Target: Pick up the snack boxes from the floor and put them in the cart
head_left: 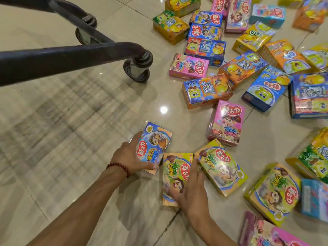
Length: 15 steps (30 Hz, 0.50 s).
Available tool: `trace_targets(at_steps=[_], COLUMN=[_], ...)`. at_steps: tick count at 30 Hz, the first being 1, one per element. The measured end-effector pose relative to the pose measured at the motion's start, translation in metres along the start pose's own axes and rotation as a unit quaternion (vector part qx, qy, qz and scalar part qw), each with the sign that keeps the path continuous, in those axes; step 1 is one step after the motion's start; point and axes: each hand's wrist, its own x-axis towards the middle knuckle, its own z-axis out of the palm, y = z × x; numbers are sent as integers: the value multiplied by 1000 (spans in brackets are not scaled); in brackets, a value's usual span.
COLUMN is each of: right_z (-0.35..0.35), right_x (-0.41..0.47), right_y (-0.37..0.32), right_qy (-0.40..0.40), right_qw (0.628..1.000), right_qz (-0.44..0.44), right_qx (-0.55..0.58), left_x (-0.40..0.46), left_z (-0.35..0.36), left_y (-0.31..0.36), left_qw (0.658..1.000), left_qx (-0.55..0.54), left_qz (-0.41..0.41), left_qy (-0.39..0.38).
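The floor (74,121) is shiny pale tile with thin dark lines between the squares, and a ceiling light glints on it. Lots of bright snack boxes (248,68) lie scattered on the right. The cart (71,55) stands to the left on dark wheels. The left hand (130,156) curls round a blue box (153,145), thumb under its end. The right hand (190,190) grips a yellow box (174,176) lying beside it, fingers wrapped round the edge.

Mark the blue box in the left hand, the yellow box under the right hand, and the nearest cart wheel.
blue box (154,146): head view, middle of its printed front face.
yellow box (174,172): head view, upper front face, above the fingers.
cart wheel (137,72): head view, side of the tyre.
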Motion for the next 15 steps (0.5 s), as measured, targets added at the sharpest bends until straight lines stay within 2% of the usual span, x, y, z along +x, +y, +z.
trace_targets(at_steps=[2, 5, 10, 15], right_z=[-3, -3, -28, -105], right_x=[-2, -5, -10, -40], right_y=[8, 15, 8, -42], right_qy=[7, 22, 18, 62], right_qw=[999, 996, 993, 989], right_qz=[-23, -41, -62, -64], right_qx=[37, 70, 97, 119], left_x=[-12, -31, -58, -121], left_z=[5, 17, 24, -16], left_y=[0, 3, 8, 46], left_qw=[995, 980, 956, 920], left_qx=[-100, -195, -288, -382], left_qz=[21, 25, 11, 24], left_qy=[8, 24, 61, 86])
